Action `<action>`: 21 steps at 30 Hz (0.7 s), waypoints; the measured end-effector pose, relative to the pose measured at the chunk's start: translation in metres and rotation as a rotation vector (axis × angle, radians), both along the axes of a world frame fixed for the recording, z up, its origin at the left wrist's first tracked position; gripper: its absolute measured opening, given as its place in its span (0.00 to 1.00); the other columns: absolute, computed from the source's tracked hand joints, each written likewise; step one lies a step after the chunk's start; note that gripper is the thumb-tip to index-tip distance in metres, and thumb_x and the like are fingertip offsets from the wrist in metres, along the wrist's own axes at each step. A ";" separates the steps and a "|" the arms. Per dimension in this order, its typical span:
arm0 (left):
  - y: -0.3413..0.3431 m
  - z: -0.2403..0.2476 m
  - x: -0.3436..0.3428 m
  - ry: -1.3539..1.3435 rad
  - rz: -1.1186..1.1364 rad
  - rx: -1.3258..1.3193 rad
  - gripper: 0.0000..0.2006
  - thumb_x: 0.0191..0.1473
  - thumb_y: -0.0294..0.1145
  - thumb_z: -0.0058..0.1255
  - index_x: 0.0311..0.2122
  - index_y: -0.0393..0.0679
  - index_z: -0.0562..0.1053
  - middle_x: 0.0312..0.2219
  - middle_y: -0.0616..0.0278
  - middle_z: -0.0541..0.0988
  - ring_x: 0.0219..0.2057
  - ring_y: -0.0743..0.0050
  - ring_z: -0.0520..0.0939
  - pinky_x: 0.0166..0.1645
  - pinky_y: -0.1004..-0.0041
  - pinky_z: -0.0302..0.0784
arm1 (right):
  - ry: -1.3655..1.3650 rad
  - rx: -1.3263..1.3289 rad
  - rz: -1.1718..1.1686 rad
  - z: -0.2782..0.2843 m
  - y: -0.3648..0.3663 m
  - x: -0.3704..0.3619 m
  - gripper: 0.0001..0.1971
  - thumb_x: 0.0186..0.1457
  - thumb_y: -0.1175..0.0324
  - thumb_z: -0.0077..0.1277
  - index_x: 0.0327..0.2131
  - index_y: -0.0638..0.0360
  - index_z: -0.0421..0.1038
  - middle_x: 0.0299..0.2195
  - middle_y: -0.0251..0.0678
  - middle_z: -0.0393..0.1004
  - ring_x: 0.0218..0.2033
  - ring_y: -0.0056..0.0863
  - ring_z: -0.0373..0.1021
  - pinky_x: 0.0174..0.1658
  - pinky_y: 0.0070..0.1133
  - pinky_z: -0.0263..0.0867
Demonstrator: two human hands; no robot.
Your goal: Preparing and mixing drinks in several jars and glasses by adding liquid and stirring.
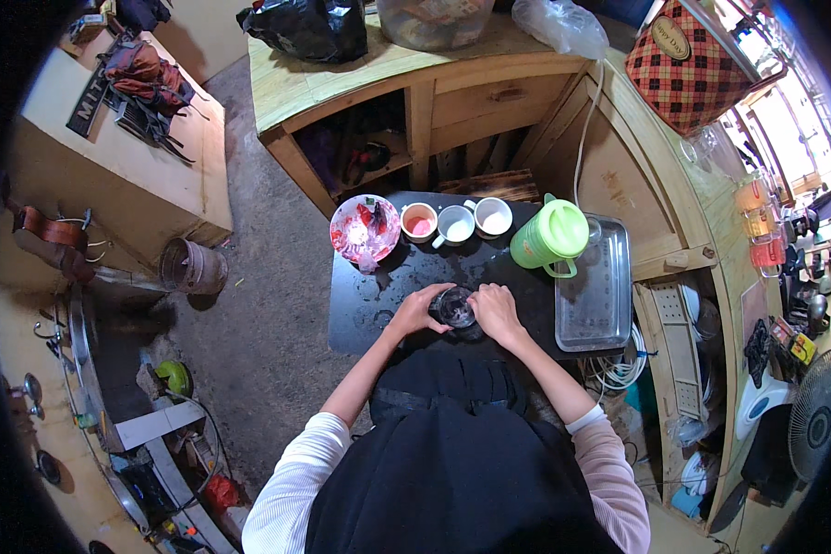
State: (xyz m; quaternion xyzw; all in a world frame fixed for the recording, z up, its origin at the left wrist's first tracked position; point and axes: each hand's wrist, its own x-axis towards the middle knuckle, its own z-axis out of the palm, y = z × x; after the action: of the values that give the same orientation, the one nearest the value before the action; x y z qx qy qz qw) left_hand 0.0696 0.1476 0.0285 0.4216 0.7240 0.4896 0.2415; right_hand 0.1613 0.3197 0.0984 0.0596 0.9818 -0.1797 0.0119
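Note:
Close to the table's near edge, a clear drinking glass (456,308) with a dark inside stands between my hands. My left hand (420,309) curves round its left side, thumb and fingers against it. At the right rim, my right hand (496,312) is closed; what its fingers pinch is hidden. Farther back are an orange-rimmed cup (419,222), a white cup (455,225) and another white mug (493,217). Left of them a red and white plate (346,233) carries crumpled plastic. A lime-green lidded pitcher (549,235) stands on the right.
The low black table (365,319) has wet spots. On its right side lies a clear rectangular tray (593,330). A wooden counter (286,88) wraps round the far and right sides, with a white cord (589,129) hanging down. A bucket (194,266) stands on the floor at left.

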 end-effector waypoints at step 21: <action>0.000 0.001 0.001 0.013 0.008 0.000 0.40 0.22 0.33 0.66 0.49 0.42 0.66 0.45 0.55 0.72 0.45 0.57 0.73 0.50 0.67 0.68 | -0.140 -0.005 0.093 -0.002 0.004 0.001 0.08 0.48 0.65 0.48 0.24 0.56 0.76 0.23 0.38 0.70 0.30 0.35 0.68 0.35 0.31 0.58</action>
State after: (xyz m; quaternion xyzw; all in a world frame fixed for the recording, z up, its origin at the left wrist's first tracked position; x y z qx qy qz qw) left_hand 0.0705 0.1481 0.0295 0.4219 0.7274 0.4876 0.2347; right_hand 0.1618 0.3237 0.0962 0.0261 0.9798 -0.1769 0.0891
